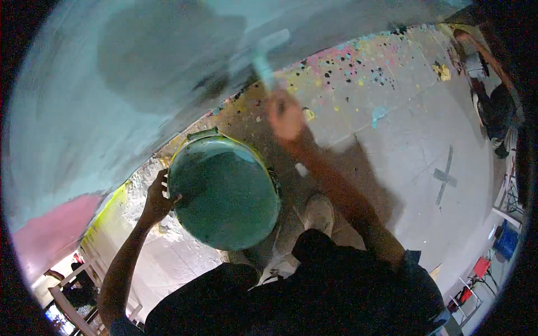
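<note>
My left hand [158,199] grips the left edge of a round bucket [259,155], its thumb over the rim and its fingers outside. Dark teal paint [227,196] coats or fills the inside; which of the two, I cannot tell. Yellow streaks mark the bucket's rim. My right hand [286,116], blurred by motion, is closed round the handle of a small turquoise paint roller [262,64]. The roller's pale head overlaps the lower part of a blue-grey painted wall [61,112]; whether it touches the wall is not clear.
Paint drops speckle the pale floor [414,129] along the wall's foot. A grey tape cross [445,177] marks the floor at right. Another person [496,106] is at far right. A red folding chair [481,267] stands at lower right, a wooden frame [70,305] at lower left.
</note>
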`<state>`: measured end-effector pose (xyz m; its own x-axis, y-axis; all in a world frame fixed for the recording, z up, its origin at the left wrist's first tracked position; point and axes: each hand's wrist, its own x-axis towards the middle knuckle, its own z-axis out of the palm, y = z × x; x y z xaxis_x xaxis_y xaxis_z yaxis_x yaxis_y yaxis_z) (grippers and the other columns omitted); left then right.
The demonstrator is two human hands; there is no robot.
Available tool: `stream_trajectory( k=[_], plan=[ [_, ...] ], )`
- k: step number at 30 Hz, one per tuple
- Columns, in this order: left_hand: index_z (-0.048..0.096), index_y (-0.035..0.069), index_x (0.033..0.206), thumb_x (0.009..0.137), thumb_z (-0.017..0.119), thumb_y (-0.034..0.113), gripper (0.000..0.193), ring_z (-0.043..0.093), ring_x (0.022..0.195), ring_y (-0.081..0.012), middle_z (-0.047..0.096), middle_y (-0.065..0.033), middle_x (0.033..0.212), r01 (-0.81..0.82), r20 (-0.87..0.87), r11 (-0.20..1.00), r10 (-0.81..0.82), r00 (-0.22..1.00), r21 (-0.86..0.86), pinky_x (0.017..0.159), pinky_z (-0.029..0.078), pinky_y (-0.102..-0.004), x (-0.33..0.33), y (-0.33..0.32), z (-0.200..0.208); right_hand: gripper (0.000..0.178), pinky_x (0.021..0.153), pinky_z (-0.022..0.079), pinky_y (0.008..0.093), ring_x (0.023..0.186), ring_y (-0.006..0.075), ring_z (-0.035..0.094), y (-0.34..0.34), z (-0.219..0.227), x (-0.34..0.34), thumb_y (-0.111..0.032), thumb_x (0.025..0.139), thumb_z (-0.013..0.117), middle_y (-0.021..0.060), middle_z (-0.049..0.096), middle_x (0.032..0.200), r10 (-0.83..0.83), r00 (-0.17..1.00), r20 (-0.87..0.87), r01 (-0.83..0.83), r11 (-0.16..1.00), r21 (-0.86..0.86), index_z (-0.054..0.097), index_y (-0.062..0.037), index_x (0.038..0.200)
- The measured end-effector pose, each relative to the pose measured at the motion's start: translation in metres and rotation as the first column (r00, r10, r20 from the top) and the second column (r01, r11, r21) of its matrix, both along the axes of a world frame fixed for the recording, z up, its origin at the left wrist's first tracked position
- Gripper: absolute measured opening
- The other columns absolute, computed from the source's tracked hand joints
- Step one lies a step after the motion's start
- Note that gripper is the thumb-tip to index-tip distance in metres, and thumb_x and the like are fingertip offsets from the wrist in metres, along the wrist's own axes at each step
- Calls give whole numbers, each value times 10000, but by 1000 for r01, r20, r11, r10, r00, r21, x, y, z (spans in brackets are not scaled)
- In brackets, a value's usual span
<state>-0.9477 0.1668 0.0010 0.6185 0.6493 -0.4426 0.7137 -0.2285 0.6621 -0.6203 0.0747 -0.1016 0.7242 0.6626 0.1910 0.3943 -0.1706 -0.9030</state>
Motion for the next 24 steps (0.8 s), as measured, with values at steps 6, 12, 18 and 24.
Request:
stream_trajectory(
  k=[6,12,18,24],
  plan=[
    [348,85,1272,616,681,-24,744,504,606,-128,530,-69,844,-83,-48,995,86,995,49,533,462,-256,-35,-11,-11,238,693,435,379,774,345,558,5,-3,-36,-186,824,500,206,573,845,190,981,-25,-192,973,-127,575,-14,969],
    [349,72,1275,607,687,-17,754,482,617,-116,538,-58,874,-68,-60,997,71,996,42,559,442,-248,-45,-10,-17,235,674,441,369,752,323,572,-13,28,-6,-192,817,512,210,570,829,402,886,231,-425,903,61,579,-11,952],
    [347,68,1276,613,688,8,748,486,623,-120,542,-52,882,-117,85,991,122,989,-58,593,444,-257,-47,-11,-27,282,499,387,309,516,165,472,-46,1,111,-227,856,461,150,552,620,-249,950,191,255,967,-11,570,32,879],
    [323,76,1290,618,692,19,769,492,638,-125,557,-60,905,-54,44,998,53,998,13,615,444,-270,-56,-6,-31,276,530,410,339,572,172,529,-29,-12,84,-220,849,467,168,584,672,-208,977,54,213,973,-95,571,32,893]
  ],
)
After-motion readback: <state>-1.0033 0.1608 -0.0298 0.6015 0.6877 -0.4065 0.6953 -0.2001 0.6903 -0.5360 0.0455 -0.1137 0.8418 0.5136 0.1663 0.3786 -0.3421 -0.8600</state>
